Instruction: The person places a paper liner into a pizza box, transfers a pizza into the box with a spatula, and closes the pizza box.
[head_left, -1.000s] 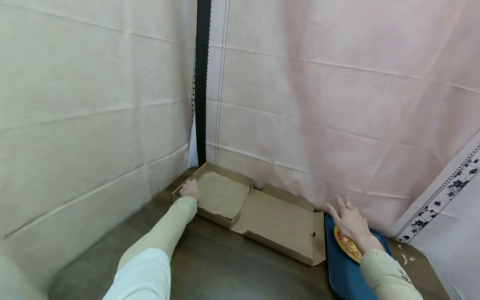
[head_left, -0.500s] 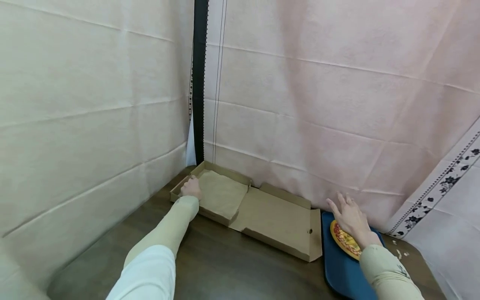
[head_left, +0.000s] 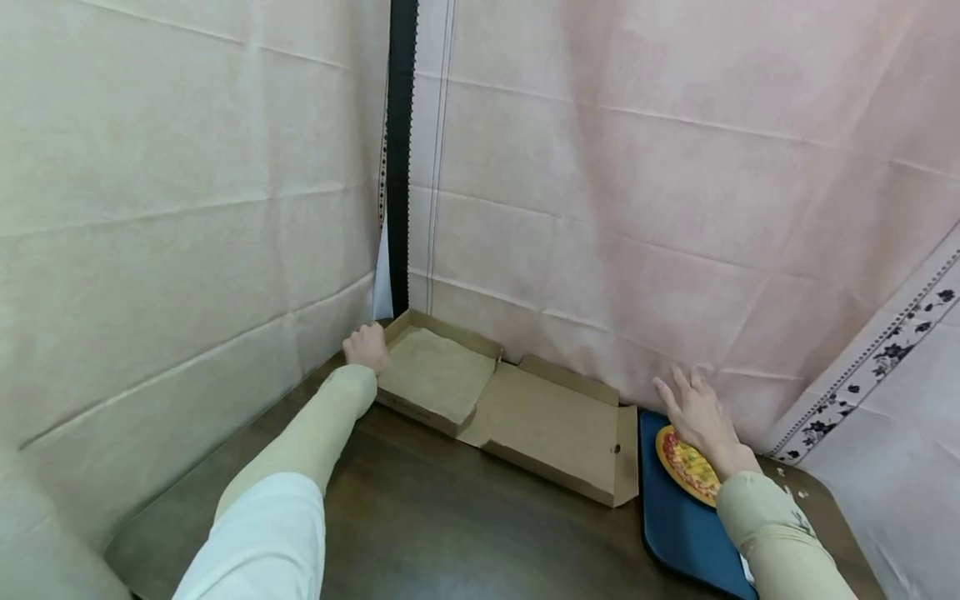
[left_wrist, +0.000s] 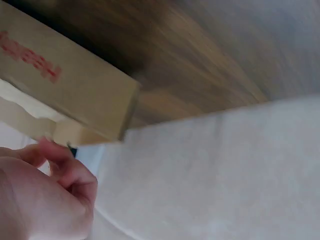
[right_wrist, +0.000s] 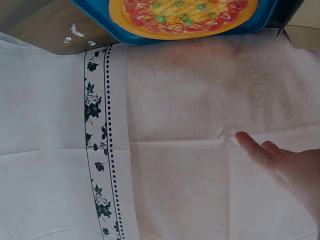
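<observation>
In the head view my left hand (head_left: 366,348) is at the left side of an opened cardboard pizza box (head_left: 551,425) lined with a sheet of brown paper (head_left: 435,371). The left wrist view shows its fingers loosely bent close to the rim of the box wall (left_wrist: 75,85), which bears red lettering; no held thing is seen. My right hand (head_left: 701,417), fingers spread, hovers above a pizza (head_left: 686,467) with a yellow crust and red, yellow and green topping. That pizza lies on a blue tray (head_left: 678,533); the hand and forearm hide part of both.
The box lid lies flat to the right, its flap close to the tray. Light cloth walls (head_left: 637,208) stand behind and to the left of the dark wooden table (head_left: 465,533). Small white scraps (head_left: 802,493) lie right of the tray.
My left hand has moved from inside the box's left wall outward to the left. The right hand stays above the pizza with its fingers spread. The head view has shifted slightly.
</observation>
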